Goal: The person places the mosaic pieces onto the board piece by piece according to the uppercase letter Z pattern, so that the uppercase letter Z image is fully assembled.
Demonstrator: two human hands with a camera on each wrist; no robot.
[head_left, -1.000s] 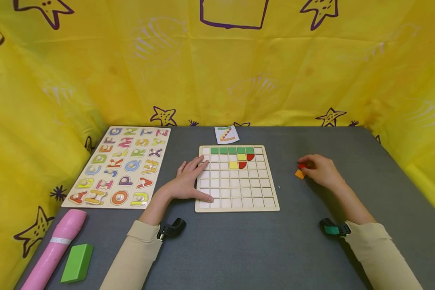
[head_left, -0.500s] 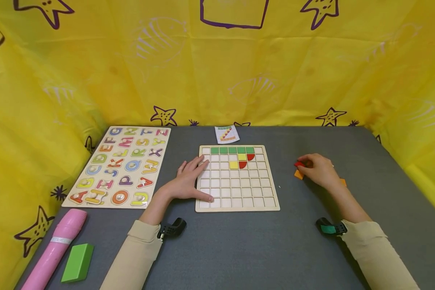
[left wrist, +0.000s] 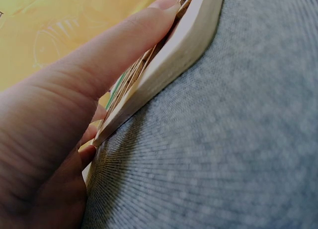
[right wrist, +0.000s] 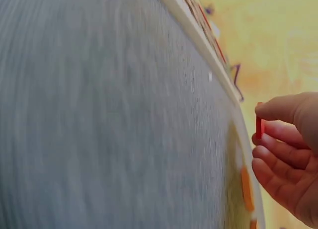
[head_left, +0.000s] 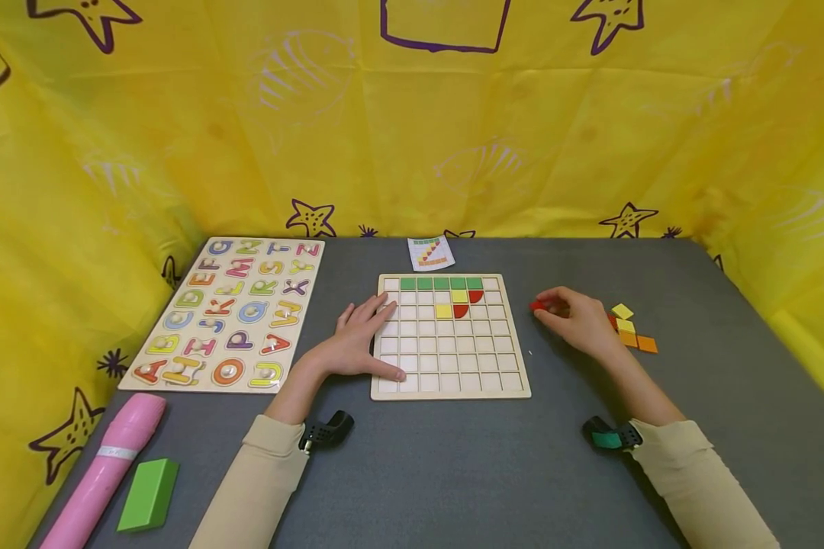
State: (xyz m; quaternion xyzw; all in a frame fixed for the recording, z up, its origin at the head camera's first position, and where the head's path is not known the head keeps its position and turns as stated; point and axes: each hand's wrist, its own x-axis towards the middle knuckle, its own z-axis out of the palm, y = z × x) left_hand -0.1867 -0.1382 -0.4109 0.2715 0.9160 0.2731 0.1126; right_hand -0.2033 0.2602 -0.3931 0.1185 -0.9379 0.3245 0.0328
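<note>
A wooden grid board (head_left: 449, 386) lies flat mid-table, with a row of green squares, two yellow squares and two red quarter-circle tiles set in its upper cells. Across its left edge rests my left hand (head_left: 349, 343), fingers spread and thumb on the grid; the left wrist view shows the thumb (left wrist: 134, 33) lying over the rim. To the right of the board, my right hand (head_left: 582, 320) pinches a small red tile (right wrist: 259, 120) between thumb and fingertips, above the table. Most of that tile's shape is hidden by the fingers.
Loose yellow tiles (head_left: 622, 311), orange tiles (head_left: 648, 345) and a partly hidden red one lie behind the right hand. A pattern card (head_left: 431, 255) sits beyond the board. At left are an alphabet puzzle (head_left: 223, 320), a pink cylinder (head_left: 113, 457) and a green block (head_left: 148, 496).
My right hand has moved left toward the board with the red tile, uncovering the loose yellow and orange tiles behind it. The left hand stays in place.
</note>
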